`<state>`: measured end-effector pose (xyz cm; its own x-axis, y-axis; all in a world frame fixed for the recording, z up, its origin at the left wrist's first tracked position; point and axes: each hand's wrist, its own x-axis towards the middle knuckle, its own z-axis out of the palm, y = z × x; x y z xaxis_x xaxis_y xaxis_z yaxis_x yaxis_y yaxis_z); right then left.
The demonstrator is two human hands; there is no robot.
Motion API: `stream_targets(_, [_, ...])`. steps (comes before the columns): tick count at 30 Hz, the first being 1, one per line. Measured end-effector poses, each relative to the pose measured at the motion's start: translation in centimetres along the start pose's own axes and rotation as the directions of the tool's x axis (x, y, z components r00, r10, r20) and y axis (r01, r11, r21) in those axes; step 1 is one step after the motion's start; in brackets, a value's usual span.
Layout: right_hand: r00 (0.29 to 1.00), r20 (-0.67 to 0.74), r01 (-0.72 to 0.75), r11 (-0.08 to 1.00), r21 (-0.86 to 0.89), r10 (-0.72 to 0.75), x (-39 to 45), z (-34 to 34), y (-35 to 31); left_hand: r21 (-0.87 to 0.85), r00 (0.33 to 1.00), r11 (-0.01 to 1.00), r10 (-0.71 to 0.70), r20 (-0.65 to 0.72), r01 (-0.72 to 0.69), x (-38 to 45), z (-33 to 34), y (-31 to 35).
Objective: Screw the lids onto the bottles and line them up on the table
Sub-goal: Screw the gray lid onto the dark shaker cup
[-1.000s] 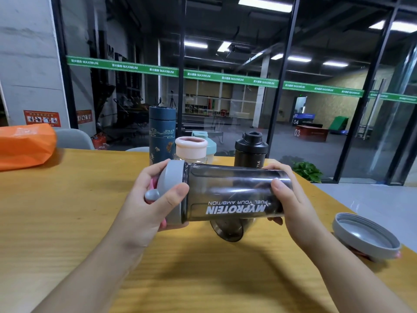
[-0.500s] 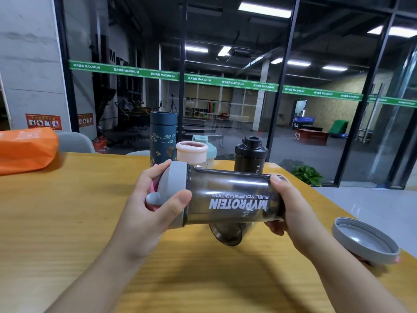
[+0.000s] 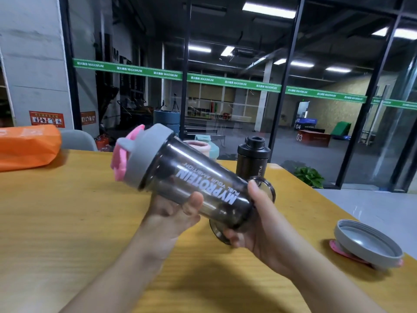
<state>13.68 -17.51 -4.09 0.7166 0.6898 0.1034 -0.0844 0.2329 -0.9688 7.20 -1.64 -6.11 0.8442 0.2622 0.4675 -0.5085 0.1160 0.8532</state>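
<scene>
I'm at a yellow wood table (image 3: 67, 222). Grey chair (image 3: 77, 140) past its far edge, concrete wall (image 3: 31, 64) far left. Ahead: black-framed glass wall (image 3: 286, 86) with a green stripe (image 3: 225, 81); dim hall behind, ceiling strip lights (image 3: 268, 10) on. Potted plant (image 3: 309, 176) by the far right corner.

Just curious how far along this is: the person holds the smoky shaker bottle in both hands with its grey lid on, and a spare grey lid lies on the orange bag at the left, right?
Not quite. The head view shows the spare grey lid lying on the wooden table at the right, not on the orange bag. The rest holds: left hand and right hand hold the smoky shaker bottle, its grey lid on.
</scene>
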Motion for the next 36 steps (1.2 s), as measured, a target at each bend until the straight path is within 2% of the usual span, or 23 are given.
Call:
stream_targets(3, [0.999, 0.047, -0.010, 0.999, -0.031, 0.011, 0.4, -0.1, 0.5, 0.000, 0.999, 1.000, 0.025, -0.043, -0.025, 0.0, -0.5, 0.3])
stream_targets(5, [1.000, 0.013, 0.002, 0.994, -0.113, 0.000, 0.2, -0.2, 0.2, -0.018, 0.995, 0.998, 0.053, -0.081, -0.054, 0.2, -1.1, 0.6])
stream_targets(8, [0.982, -0.164, 0.063, 0.982, -0.179, -0.093, 0.1, -0.6, -0.5, -0.045, 0.976, 0.994, 0.092, -0.196, -0.103, 0.8, -2.5, 1.1])
stream_targets(12, [0.889, -0.371, 0.149, 0.934, -0.325, -0.270, 0.0, -1.8, -1.0, 0.158, 0.916, 0.976, 0.196, -0.349, -0.149, 1.6, -4.0, 1.2])
stream_targets(15, [0.832, -0.423, 0.127, 0.864, -0.487, -0.360, 0.2, -2.8, -1.0, 0.293, 0.915, 0.952, 0.197, -0.352, -0.092, 1.7, -4.3, 0.6])
stream_targets(18, [0.805, -0.415, 0.086, 0.776, -0.625, -0.423, 0.2, -3.5, -0.9, 0.377, 0.933, 0.926, 0.154, -0.326, -0.021, 1.6, -4.7, -0.4])
stream_targets(23, [0.788, -0.426, 0.036, 0.724, -0.689, -0.445, 0.4, -4.2, -0.8, 0.432, 0.928, 0.901, 0.121, -0.354, 0.047, 1.7, -5.0, -1.5])
stream_targets(28, [0.770, -0.484, -0.054, 0.713, -0.699, -0.417, 0.5, -5.0, -0.9, 0.472, 0.924, 0.878, 0.113, -0.365, 0.079, 1.9, -5.1, -2.2])
stream_targets(31, [0.711, -0.536, -0.132, 0.661, -0.738, -0.456, 0.2, -6.2, -1.7, 0.481, 0.921, 0.873, 0.120, -0.371, 0.080, 2.1, -5.3, -2.6])
stream_targets(33, [0.676, -0.572, -0.247, 0.588, -0.770, -0.465, -0.3, -7.4, -2.3, 0.487, 0.920, 0.870, 0.124, -0.373, 0.080, 2.2, -5.1, -2.7])
stream_targets(36, [0.680, -0.596, -0.429, 0.427, -0.796, -0.427, -0.5, -8.9, -2.3, 0.499, 0.924, 0.864, 0.128, -0.361, 0.076, 2.3, -4.9, -2.8])
